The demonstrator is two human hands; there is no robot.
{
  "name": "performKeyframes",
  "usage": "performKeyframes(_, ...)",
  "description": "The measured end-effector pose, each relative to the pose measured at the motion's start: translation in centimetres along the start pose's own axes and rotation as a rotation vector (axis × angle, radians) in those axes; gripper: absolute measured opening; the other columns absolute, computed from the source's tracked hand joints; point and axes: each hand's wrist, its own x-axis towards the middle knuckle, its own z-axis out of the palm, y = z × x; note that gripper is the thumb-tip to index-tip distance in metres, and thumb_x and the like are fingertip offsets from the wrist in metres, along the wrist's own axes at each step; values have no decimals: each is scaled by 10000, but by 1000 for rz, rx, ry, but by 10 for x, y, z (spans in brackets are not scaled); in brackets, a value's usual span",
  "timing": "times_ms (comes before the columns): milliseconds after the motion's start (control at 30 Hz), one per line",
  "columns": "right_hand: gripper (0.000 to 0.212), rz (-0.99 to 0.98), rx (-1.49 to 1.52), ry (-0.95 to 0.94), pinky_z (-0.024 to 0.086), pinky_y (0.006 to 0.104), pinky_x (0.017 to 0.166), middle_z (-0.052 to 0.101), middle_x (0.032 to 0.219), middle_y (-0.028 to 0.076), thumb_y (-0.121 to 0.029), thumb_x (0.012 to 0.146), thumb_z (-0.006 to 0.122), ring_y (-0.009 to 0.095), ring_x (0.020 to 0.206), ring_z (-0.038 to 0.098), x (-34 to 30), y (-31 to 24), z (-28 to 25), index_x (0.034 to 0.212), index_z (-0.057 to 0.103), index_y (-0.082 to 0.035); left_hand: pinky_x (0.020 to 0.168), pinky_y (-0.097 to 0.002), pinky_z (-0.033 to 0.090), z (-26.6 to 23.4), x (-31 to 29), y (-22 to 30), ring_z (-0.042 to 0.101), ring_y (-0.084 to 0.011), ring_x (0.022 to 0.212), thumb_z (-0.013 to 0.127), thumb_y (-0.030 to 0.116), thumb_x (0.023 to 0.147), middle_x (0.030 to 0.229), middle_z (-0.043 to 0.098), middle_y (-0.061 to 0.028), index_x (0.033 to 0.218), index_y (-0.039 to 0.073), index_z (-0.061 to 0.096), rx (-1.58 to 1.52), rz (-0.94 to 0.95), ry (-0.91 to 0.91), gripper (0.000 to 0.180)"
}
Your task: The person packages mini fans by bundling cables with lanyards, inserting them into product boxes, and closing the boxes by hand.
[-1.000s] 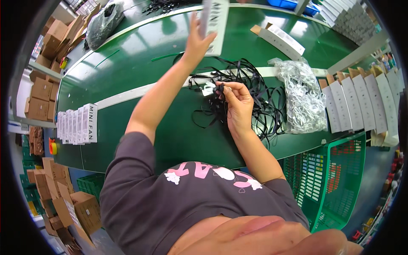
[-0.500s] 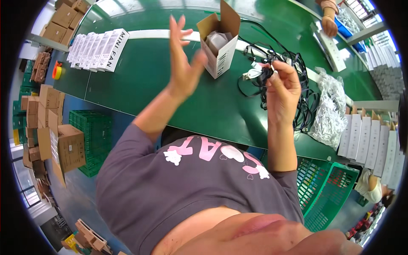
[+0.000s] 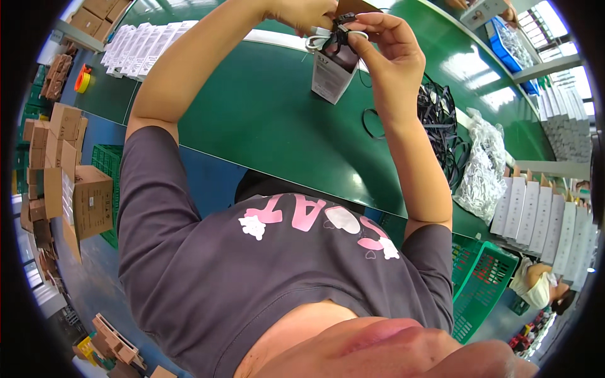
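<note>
My right hand (image 3: 396, 55) pinches a black strap (image 3: 341, 36) between thumb and fingers, bunched together with a looped white cable (image 3: 318, 40). The bundle hangs over the top of a small open white carton (image 3: 331, 82) that stands on the green table. At the carton's far left, my left hand (image 3: 301, 11) is closed, its fingertips beside the white cable. What those fingers grip is partly hidden. The strap and both hands cover most of the carton's opening; a brown flap (image 3: 357, 6) shows behind them.
A heap of black straps (image 3: 439, 116) lies right of my right forearm, with a clear bag of white cables (image 3: 484, 167) beside it. White boxes (image 3: 146, 50) line the far left; more cartons (image 3: 535, 217) stand right. Another person's hand holds a box (image 3: 484, 12) at the far right.
My left hand has gone from open and raised to closed at the carton. My right hand has carried the strap and cable left and away from me, over the carton.
</note>
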Motion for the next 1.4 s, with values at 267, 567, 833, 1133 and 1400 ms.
performKeyframes(267,83,-465,-1030,-588,482,394,861,658,818,122,-23,779,615,324,816,621,10,-18,-26,838,673,-16,630,-324,480,11,-11,-3,581,-153,683,718,271,795,736,635,-75,953,25,643,-124,64,165,302)
performKeyframes(567,327,-307,-1063,-723,465,419,939,644,730,155,-204,771,710,316,807,636,11,-25,-17,1026,665,-5,655,-332,492,19,-21,3,617,-184,711,717,334,811,798,683,-118,989,23,652,-109,9,239,364)
performKeyframes(833,248,-577,-963,-504,488,393,867,671,791,113,-147,803,714,302,816,646,-8,-33,-25,1010,669,-18,672,-345,513,31,-31,17,647,-207,725,718,370,842,914,704,-145,1107,21,645,-1,-249,199,444)
performKeyframes(1133,425,-234,-797,-216,494,318,684,612,981,104,-77,788,749,224,844,606,-55,8,-33,1196,632,-62,812,-234,518,97,-25,-15,603,-134,1050,683,308,925,1310,537,-77,1431,36,338,-1075,165,487,670)
performKeyframes(1400,317,-260,-742,-134,483,320,629,610,865,97,-83,767,772,234,717,592,-51,23,-29,1006,568,-40,909,-343,482,138,-20,10,629,-201,1044,557,151,897,1123,679,-170,1127,50,666,-542,329,1107,274)
